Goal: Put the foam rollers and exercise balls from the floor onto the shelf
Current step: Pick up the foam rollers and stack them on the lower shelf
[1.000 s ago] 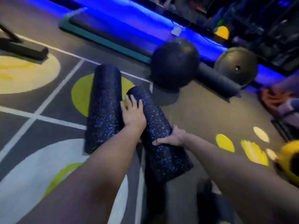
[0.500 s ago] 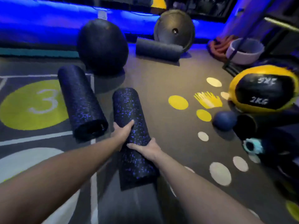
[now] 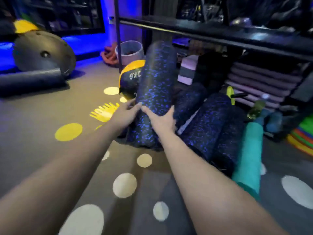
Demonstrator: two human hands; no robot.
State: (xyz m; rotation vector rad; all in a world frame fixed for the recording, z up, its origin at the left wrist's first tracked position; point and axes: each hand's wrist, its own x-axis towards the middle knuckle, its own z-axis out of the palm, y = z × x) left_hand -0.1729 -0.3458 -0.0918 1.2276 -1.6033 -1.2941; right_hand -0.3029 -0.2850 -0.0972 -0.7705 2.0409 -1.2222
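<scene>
1. Both hands grip the near end of a blue-speckled foam roller (image 3: 156, 85). The left hand (image 3: 124, 114) cups its left side with fingers curled partway round; the right hand (image 3: 162, 122) lies across the near face, fingers spread flat and thumb hooked over the right edge. Neither hand closes fully round it, so the hold looks like a squeeze between two palms, and the roller could slide out if the pressure eases.

2. The roller tilts up and away from the fingers, its far end just under the shelf rail (image 3: 211, 33). Pushed forward at this angle, I judge it could knock that rail and kick back toward the hands.

3. Beyond the left fingertips, touching or nearly touching the roller's left side, sits a yellow-and-black medicine ball (image 3: 130, 76). A nudge from the roller could set it rolling away across the floor.

4. Right of the right-hand fingers lie more speckled rollers (image 3: 208, 119) packed side by side, and a teal roller (image 3: 249, 155) beyond them. Set on this rounded pile, the held one could roll off.

5. The low bay is dim and blurred; I cannot tell whether free space remains behind the stack, so the roller may jam or stick out.

6. Far left of the hands, a dark roller (image 3: 32, 80) and a grey exercise ball (image 3: 42, 53) are on the floor.
</scene>
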